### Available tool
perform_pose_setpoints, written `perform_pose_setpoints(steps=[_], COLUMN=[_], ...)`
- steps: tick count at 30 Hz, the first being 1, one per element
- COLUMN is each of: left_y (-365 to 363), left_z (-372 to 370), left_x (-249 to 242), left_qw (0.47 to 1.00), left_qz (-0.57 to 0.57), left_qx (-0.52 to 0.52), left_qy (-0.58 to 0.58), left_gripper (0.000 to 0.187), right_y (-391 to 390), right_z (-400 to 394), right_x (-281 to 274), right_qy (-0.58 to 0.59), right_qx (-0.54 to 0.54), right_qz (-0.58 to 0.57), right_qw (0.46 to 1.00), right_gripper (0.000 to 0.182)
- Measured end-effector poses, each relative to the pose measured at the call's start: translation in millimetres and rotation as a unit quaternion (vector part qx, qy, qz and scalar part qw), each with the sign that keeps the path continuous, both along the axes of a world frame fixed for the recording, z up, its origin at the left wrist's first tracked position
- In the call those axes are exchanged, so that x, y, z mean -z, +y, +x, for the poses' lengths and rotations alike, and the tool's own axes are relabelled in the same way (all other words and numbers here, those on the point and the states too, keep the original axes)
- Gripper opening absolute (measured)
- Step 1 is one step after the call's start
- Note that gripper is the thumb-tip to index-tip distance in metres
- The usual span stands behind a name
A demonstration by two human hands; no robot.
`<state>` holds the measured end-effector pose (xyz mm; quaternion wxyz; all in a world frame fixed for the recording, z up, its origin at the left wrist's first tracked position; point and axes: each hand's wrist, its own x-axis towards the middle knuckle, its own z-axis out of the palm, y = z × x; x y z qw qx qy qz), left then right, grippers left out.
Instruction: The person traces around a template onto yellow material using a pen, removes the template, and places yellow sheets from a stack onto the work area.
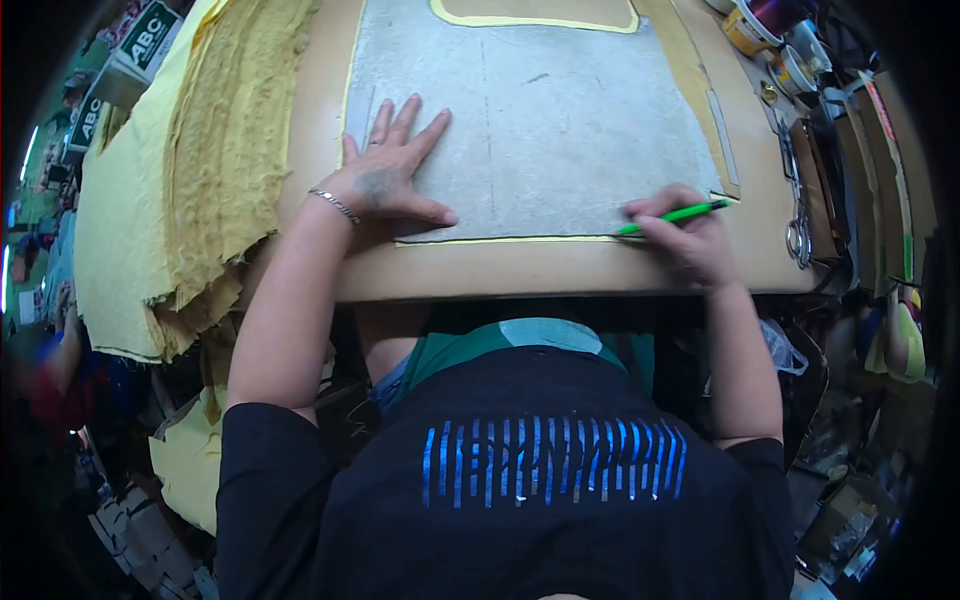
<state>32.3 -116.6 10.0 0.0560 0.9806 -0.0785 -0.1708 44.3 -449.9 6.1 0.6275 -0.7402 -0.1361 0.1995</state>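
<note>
My left hand lies flat with spread fingers on a large grey pattern sheet. Under that sheet is a yellow piece of material, which shows as a thin border along the near edge and around the cut-out at the top. My right hand is closed around a green pen. The pen's tip meets the near edge of the grey sheet, towards its right end. A dark line runs along that edge.
A thick stack of yellow fabric hangs over the table's left side. Scissors lie at the right edge of the table. Tubs stand at the upper right. A person in red is at far left.
</note>
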Motion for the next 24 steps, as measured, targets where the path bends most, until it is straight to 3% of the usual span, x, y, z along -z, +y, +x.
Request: perform_pose_setpoints(steps=[2, 6, 7, 8, 10, 12, 13, 14, 17, 24], left_y=[-0.5, -0.9, -0.7, -0.2, -0.6, 5.4, 9.5, 13.6, 18.5, 16.6], left_z=[0.4, 3.4, 3.7, 1.2, -0.9, 0.7, 1.6, 2.4, 1.9, 2.0], left_x=[0.2, -1.0, -0.7, 0.6, 2.1, -1.7, -3.5, -4.7, -5.8, -8.3], left_qw=[1.0, 1.0, 1.0, 1.0, 1.0, 0.999, 0.999, 0.997, 0.995, 0.994], left_qz=[0.001, 0.011, 0.006, 0.003, -0.014, -0.027, -0.037, -0.048, -0.079, -0.079], left_qx=[-0.004, 0.004, 0.002, -0.001, 0.003, 0.016, 0.026, 0.038, 0.05, 0.046], left_qy=[0.009, 0.007, 0.007, 0.01, 0.007, 0.015, 0.028, 0.041, 0.046, 0.052], left_gripper=[0.116, 0.114, 0.114, 0.115, 0.112, 0.11, 0.109, 0.109, 0.106, 0.103], right_y=[-54.3, -131.6, -130.1, -123.2, -69.9, -9.2, 20.2, 59.3, 129.0, 175.1], right_z=[8.5, 6.7, 1.8, -1.0, -11.8, -18.5, -25.1, -37.0, -49.9, -55.6], right_x=[0.5, -20.4, -23.5, -21.5, -22.2, -3.6, 4.5, -0.5, 15.7, 23.8], right_qy=[-0.014, -0.063, -0.081, -0.079, -0.072, -0.109, -0.052, 0.004, -0.081, -0.126], right_qx=[0.035, 0.162, 0.199, 0.196, 0.19, 0.115, 0.061, 0.031, -0.031, -0.023], right_qz=[0.003, -0.142, -0.023, 0.004, 0.065, -0.001, -0.017, 0.069, 0.062, 0.073], right_qw=[0.999, 0.975, 0.976, 0.977, 0.977, 0.987, 0.997, 0.997, 0.994, 0.989], right_gripper=[0.009, 0.01, 0.009, 0.009, 0.009, 0.009, 0.011, 0.011, 0.015, 0.016])
